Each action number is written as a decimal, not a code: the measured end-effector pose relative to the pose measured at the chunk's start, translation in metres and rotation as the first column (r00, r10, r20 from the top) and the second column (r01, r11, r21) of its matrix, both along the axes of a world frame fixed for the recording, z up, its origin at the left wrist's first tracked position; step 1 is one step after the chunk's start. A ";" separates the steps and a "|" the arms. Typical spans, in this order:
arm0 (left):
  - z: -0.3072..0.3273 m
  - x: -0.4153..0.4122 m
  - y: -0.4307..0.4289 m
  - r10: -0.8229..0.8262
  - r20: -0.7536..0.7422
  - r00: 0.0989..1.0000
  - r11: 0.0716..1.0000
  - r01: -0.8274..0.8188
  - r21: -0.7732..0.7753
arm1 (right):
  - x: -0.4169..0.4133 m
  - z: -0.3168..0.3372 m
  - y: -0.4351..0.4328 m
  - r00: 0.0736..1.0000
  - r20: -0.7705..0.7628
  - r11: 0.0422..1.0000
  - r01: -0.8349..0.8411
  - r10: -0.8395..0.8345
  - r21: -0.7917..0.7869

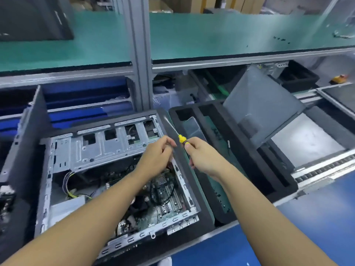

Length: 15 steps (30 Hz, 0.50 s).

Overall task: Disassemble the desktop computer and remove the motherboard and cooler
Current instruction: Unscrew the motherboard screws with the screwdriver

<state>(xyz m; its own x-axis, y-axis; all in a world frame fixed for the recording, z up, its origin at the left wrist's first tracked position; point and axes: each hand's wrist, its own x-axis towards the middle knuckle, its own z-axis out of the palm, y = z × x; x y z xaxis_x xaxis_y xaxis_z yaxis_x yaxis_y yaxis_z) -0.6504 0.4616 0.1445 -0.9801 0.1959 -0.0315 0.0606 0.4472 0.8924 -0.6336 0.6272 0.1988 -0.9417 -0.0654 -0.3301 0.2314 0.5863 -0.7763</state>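
An open desktop case [107,148] lies on its side on the bench, its metal drive cage at the far end. Inside, the green motherboard [167,204] shows with black cables and a dark cooler [141,203], partly hidden by my left forearm. My right hand [199,152] grips a screwdriver [175,131] with a yellow and black handle, its shaft pointing up and away to the left. My left hand [159,156] hovers over the case's right edge with its fingers curled, fingertips close to the screwdriver handle; what it holds, if anything, is too blurred to tell.
A black foam tray [194,114] with a clear plastic box sits right of the case. A grey panel [263,104] leans over it. A green-topped shelf [230,35] on an aluminium post [138,54] hangs above. A dark side panel [25,131] stands at the left.
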 end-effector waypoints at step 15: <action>-0.044 0.052 -0.106 -0.051 0.455 0.889 0.485 0.421 -0.767 | -0.004 -0.065 -0.084 0.988 -0.136 0.974 0.042 -0.073 -0.222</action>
